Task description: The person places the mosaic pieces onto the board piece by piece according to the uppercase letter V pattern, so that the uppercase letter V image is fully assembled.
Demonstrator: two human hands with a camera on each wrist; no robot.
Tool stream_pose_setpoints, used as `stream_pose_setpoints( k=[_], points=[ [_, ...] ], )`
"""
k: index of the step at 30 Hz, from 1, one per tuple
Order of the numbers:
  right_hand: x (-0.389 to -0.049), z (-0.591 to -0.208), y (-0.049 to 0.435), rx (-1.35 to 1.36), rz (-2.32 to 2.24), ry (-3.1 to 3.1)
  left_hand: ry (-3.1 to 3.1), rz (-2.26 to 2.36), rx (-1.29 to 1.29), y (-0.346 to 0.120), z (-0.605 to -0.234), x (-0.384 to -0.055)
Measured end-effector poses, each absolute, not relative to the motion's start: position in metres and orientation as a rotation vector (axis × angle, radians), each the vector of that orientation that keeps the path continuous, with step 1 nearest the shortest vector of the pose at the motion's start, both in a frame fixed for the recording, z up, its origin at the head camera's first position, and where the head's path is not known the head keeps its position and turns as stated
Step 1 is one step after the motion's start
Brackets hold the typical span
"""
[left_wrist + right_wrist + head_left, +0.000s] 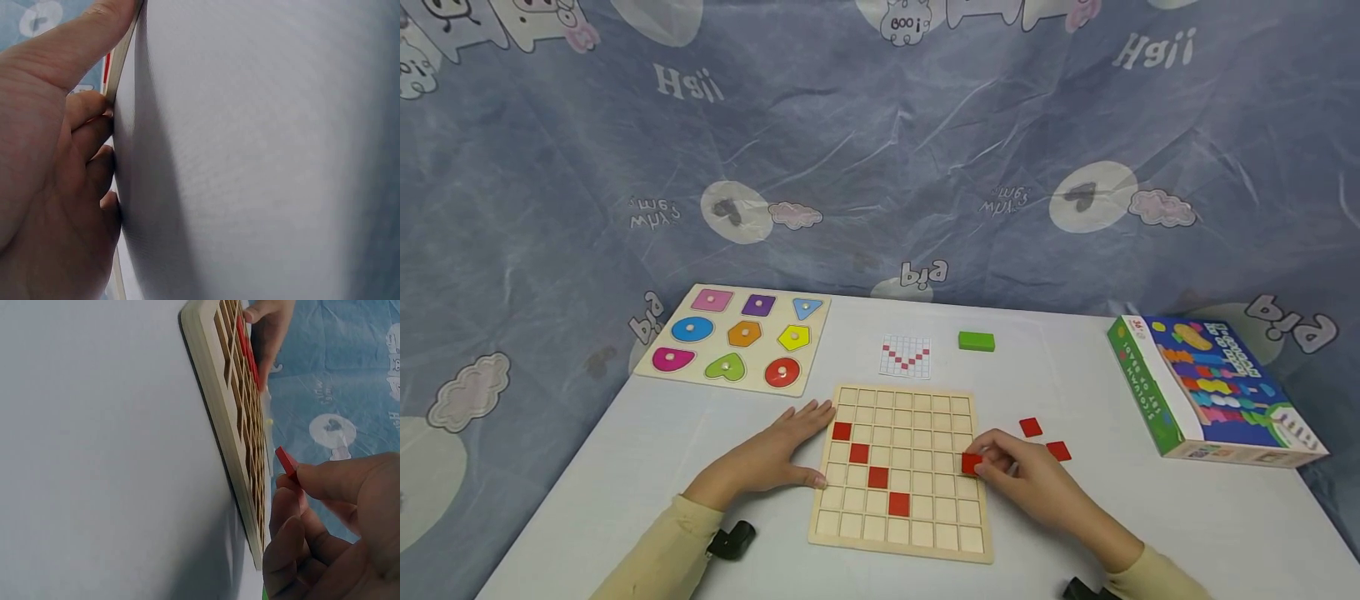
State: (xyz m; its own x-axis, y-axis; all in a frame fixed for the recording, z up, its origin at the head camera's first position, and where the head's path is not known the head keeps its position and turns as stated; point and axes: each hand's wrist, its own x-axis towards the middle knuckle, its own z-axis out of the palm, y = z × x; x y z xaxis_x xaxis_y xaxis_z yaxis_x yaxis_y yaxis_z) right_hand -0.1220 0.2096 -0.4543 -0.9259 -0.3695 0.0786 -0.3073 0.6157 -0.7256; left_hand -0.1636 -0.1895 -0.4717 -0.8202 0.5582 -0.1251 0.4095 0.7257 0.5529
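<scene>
A wooden grid board (925, 533) lies on the white table, with several red square tiles set in its cells in a diagonal from upper left to lower middle. My left hand (778, 450) rests at the board's left edge, thumb and fingers spread and touching it. At the right edge my right hand (1030, 475) pinches a red square tile (286, 464) between thumb and fingers, held over the board's rightmost column. Two loose red tiles, one nearer the back (1031, 427) and one beside the hand (1058, 451), lie on the table to the right.
Behind the board lie a small pattern card (906, 357) with a red V of squares and a green block (976, 342). A shape puzzle board (752, 337) is at the back left. A colourful game box (1217, 392) stands on the right.
</scene>
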Motion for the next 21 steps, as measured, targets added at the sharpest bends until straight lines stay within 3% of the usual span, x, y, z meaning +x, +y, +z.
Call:
stream_pose_setpoints(
  k=[21],
  points=[
    [-0.116, -0.462, 0.176, -0.690, -1.238, 2.649, 2.657, 0.743, 0.763, -0.190, -0.472, -0.163]
  ],
)
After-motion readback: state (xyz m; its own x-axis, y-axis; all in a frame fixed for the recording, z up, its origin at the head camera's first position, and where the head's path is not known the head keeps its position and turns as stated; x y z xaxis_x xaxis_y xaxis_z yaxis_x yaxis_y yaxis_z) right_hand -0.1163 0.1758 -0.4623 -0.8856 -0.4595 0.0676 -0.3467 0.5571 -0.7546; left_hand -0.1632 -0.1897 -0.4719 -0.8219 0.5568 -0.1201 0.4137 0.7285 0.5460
